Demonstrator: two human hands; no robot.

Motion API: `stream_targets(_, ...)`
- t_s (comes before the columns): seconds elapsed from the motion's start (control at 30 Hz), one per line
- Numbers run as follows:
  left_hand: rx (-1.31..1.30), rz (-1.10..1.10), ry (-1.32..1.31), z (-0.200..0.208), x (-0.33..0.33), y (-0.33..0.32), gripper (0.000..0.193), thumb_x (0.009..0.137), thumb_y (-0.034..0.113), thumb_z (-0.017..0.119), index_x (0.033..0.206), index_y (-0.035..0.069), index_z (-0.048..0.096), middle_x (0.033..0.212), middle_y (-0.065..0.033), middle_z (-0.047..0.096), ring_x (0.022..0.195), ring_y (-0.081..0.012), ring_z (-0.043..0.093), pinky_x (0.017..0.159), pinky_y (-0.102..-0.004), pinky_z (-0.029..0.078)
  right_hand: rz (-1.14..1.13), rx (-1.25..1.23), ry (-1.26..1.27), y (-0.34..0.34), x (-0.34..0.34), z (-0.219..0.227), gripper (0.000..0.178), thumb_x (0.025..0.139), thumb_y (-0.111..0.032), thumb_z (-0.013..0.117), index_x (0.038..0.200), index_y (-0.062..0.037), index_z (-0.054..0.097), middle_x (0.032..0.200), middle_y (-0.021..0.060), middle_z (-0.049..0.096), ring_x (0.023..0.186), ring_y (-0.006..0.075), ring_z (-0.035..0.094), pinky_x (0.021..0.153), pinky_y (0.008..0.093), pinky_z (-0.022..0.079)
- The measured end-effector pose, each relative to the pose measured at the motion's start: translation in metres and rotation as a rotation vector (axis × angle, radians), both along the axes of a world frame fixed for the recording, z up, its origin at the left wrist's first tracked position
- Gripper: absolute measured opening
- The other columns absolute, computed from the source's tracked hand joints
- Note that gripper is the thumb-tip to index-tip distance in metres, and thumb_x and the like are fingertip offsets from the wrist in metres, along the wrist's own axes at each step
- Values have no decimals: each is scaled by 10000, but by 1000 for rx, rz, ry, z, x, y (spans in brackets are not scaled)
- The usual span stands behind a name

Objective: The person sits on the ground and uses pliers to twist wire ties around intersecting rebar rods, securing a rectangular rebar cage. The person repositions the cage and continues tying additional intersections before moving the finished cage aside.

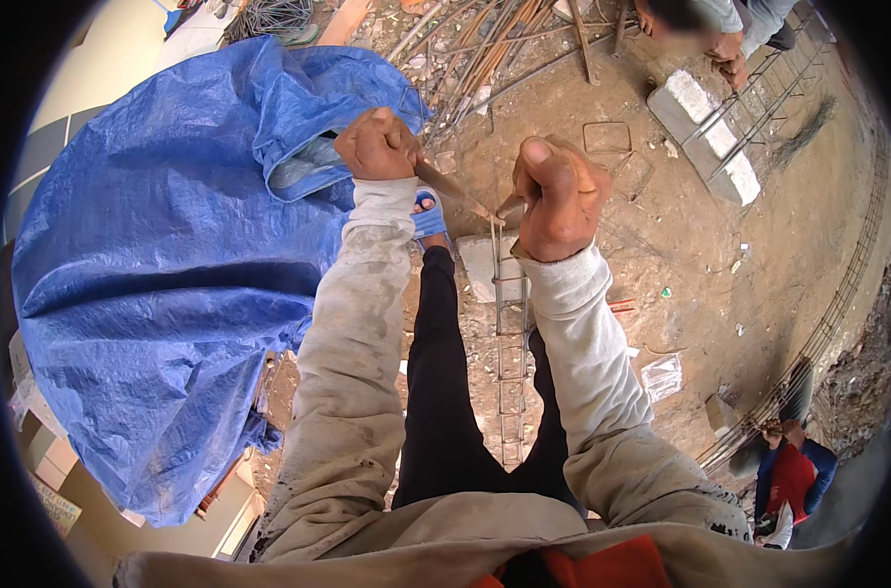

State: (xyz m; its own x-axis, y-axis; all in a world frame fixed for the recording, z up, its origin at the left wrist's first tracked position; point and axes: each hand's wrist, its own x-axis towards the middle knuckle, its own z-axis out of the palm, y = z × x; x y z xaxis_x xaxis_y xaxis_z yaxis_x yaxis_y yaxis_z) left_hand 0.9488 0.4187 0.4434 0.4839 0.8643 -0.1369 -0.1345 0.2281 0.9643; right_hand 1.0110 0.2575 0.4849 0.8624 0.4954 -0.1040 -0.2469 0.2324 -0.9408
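Both my arms reach forward in pale, stained sleeves. My left hand (379,145) is a fist round one brown handle of a two-handled tool like long pincers (453,186). Wrapped round its other handle is my right hand (561,199), thumb on top. The tool's two arms converge on the far end of a narrow steel rebar cage (511,343), which runs back between my legs. I cannot make out the tool's jaws. Beneath the cage's far part sits a pale block (479,267). My foot in a blue sandal (429,218) stands left of it.
A big blue tarpaulin (171,216) covers the left side. Loose rebar (504,39) lies at the far side. At the far right, a co-worker's hands (730,59) touch another cage (764,113) over a concrete block (705,137). Another person (793,480) is at the near right.
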Motion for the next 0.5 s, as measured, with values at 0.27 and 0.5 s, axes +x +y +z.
stream_targets(0.27, 256, 21, -63, -4, 13, -45, 297, 785, 88, 442, 502, 51, 359, 447, 0, 338, 374, -75, 283, 355, -257, 228, -94, -4, -49, -33, -33, 4, 343, 803, -174, 525, 532, 22, 449, 521, 84, 441, 486, 151, 410, 474, 279, 320)
stream_targets(0.5, 79, 68, -50, 7, -29, -40, 315, 775, 136, 462, 490, 81, 340, 450, -33, 340, 369, -133, 325, 365, -281, 307, -25, 2, -52, -4, -33, 7, 276, 830, -155, 577, 630, 35, 559, 567, 25, 512, 540, 86, 444, 499, 255, 349)
